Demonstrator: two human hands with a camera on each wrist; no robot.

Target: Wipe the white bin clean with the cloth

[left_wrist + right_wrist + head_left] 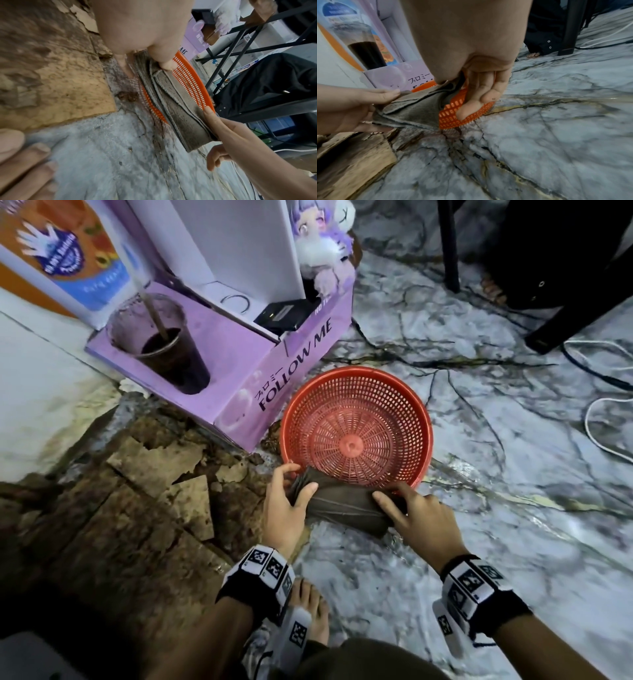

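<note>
A folded grey-brown cloth (346, 508) lies draped over the near rim of a round red perforated basket (394, 405) standing on the marble floor. My left hand (291, 498) pinches the cloth's left end between thumb and fingers. My right hand (411, 508) grips the right end, thumb on top. In the right wrist view its fingers (479, 94) press on the basket's (453, 119) outer wall beside the cloth (412, 111). The left wrist view shows the cloth (180, 108) stretched along the orange-red rim (188, 81) between both hands. No white bin is in view.
A purple "FOLLOW ME" box (274, 378) stands just left of the basket, holding a cup of dark drink (171, 350) and a plush doll (322, 244). Broken, crumbling flooring (137, 491) lies to the left. Black furniture legs (448, 244) and cables (596, 412) lie at the far right. My bare foot (310, 611) is below.
</note>
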